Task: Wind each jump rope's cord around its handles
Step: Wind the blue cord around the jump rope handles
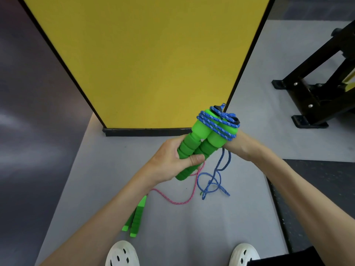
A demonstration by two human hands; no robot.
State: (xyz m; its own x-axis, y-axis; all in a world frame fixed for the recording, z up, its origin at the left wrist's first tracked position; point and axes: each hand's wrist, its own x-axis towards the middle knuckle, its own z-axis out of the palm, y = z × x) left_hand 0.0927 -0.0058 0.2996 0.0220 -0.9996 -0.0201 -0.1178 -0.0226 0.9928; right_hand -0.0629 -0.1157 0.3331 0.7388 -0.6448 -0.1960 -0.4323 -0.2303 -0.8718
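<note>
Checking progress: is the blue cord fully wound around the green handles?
Partly wound. Several turns of blue cord circle the held green handles near their top, but a loose length hangs to the floor.

In front of me stands a big yellow panel with black edges. Below me is a light grey mat. Left of it is dark shiny floor, and to my right stands a black metal frame.

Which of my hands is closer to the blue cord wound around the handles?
Right. The right hand sits just behind the wound blue cord, mostly hidden by the green handles. The left hand grips the handles lower down, below the coils.
</note>
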